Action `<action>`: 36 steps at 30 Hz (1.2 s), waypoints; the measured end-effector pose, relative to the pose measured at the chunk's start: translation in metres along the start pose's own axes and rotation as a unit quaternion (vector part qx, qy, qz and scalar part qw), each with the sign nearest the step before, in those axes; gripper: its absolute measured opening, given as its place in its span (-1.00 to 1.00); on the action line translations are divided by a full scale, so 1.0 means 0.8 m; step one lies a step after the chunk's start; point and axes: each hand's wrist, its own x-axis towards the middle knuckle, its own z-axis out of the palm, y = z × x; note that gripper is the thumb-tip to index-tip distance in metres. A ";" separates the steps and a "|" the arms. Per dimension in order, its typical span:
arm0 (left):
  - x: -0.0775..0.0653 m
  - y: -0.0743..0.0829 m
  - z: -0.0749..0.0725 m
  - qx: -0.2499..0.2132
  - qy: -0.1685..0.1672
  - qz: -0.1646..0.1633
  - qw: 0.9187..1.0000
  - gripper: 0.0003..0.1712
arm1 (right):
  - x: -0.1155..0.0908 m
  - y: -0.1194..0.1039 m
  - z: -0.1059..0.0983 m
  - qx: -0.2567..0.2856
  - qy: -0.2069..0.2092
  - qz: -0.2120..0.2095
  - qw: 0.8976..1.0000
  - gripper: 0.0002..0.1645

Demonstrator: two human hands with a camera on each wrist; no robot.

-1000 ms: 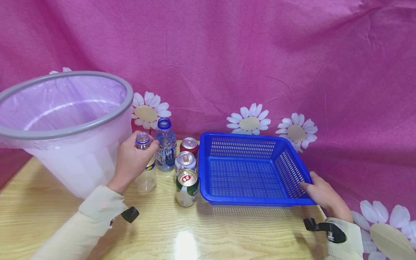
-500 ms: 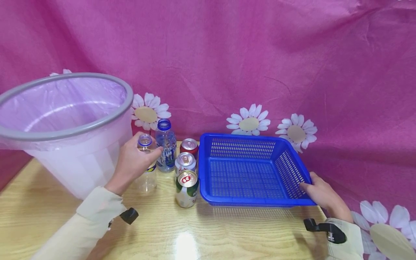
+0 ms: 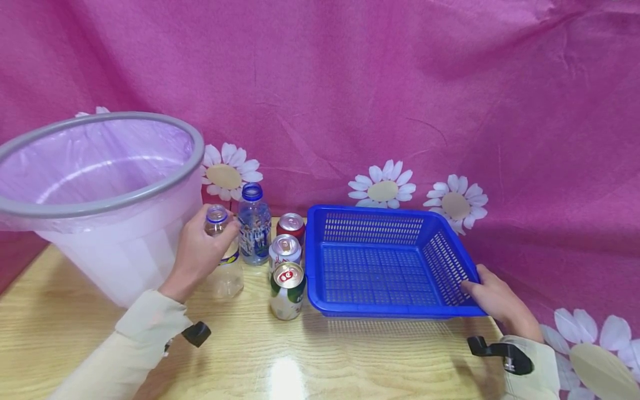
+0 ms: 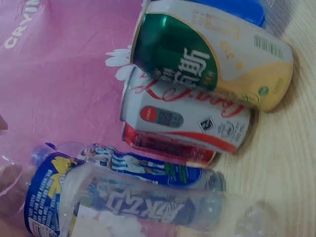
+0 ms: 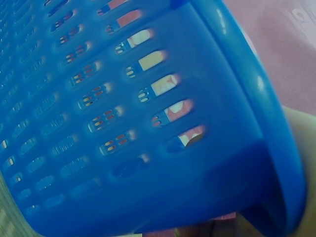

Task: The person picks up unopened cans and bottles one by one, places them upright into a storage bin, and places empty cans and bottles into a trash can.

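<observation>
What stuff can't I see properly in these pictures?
Bin: head view, its near side hides the bottom inside, and the picture's left edge cuts part off.
Red can: head view, the white can hides its lower front.
Near bottle: head view, the left hand covers some of it.
Right hand: head view, the basket hides some fingers.
Front can: left wrist view, its smallest print is too blurry to read.

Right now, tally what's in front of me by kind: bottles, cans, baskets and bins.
Bottles: 2 (the held bottle in your left hand, the standing bottle beside it)
Cans: 3 (green-and-white can, white can, red can)
Baskets: 1 (blue basket)
Bins: 1 (lined bin)
Total: 7
</observation>
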 end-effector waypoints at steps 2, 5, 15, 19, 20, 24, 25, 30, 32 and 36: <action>0.000 -0.001 0.002 0.007 0.011 0.008 1.000 -0.72 | 0.000 0.001 0.000 0.004 -0.002 0.000 1.000 -0.49; 0.001 -0.002 0.005 0.015 0.012 0.022 1.000 -0.72 | 0.001 0.002 0.000 0.010 -0.005 0.002 1.000 -0.48; 0.000 -0.003 0.007 -0.003 0.024 0.016 1.000 -0.65 | 0.003 0.001 -0.003 0.015 -0.014 0.009 1.000 -0.42; -0.003 -0.006 0.010 -0.023 0.036 0.002 0.999 -0.65 | 0.003 0.002 -0.002 0.014 -0.015 0.011 1.000 -0.42; -0.004 -0.006 0.010 -0.029 0.040 -0.001 0.999 -0.65 | 0.002 0.002 -0.002 0.015 -0.015 0.011 1.000 -0.42; -0.005 -0.009 0.013 -0.046 0.058 -0.006 0.997 -0.64 | 0.002 0.003 -0.001 0.015 -0.012 0.009 1.000 -0.43; -0.005 -0.009 0.014 -0.046 0.061 -0.006 0.997 -0.63 | 0.002 0.004 -0.001 0.013 -0.010 0.007 1.000 -0.43; -0.005 -0.010 0.015 -0.031 0.063 -0.011 0.997 -0.62 | 0.001 0.003 -0.001 0.007 -0.007 0.003 1.000 -0.44; -0.005 -0.010 0.015 -0.026 0.063 -0.016 0.998 -0.63 | 0.001 0.002 -0.001 0.007 -0.009 0.004 1.000 -0.43; -0.005 -0.011 0.015 -0.025 0.056 -0.020 0.998 -0.63 | 0.001 0.001 0.000 -0.002 -0.006 0.000 1.000 -0.44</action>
